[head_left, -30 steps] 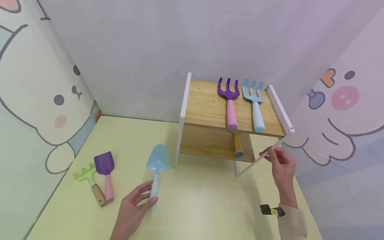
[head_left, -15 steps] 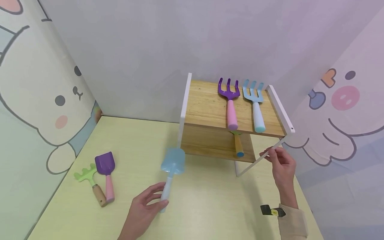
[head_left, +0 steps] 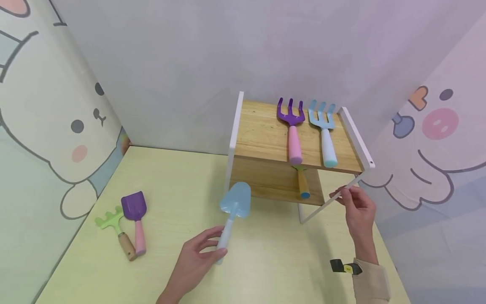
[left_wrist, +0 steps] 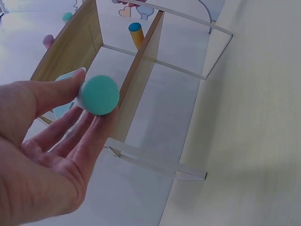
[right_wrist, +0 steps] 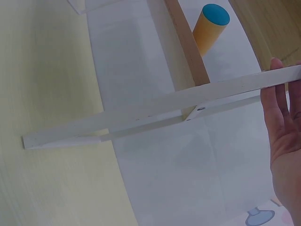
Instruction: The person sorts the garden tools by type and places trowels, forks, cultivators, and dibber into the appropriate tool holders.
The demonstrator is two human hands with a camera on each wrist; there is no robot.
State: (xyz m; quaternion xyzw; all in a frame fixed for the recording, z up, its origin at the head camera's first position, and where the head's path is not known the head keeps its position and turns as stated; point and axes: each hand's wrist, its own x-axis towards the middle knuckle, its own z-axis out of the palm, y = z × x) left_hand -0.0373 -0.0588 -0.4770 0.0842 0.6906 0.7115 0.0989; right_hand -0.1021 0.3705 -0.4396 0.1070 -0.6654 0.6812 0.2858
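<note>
My left hand [head_left: 197, 257] holds a light blue garden trowel [head_left: 236, 200] by its pale handle, blade pointing up and away, in front of the two-tier shelf's left leg. In the left wrist view the teal handle end [left_wrist: 100, 95] faces the camera between thumb and fingers. My right hand [head_left: 358, 209] pinches the slanting white right leg [head_left: 330, 199] of the wooden shelf [head_left: 258, 139]; the right wrist view shows its fingers [right_wrist: 277, 110] against the white bar. On the top tier lie a purple hand fork [head_left: 294, 143] with a pink handle and a light blue hand fork [head_left: 328, 145].
An orange-handled tool [head_left: 302, 183] with a blue end lies on the lower tier, its head mostly hidden. At the table's left, a purple shovel [head_left: 134, 205] with a pink handle lies beside a green rake [head_left: 112, 219]. Cartoon-printed walls [head_left: 171, 84] enclose the table [head_left: 171, 177].
My left hand has carried the trowel rightward to the shelf's left front, and the blade has turned along the way. The right hand stays on the shelf leg.
</note>
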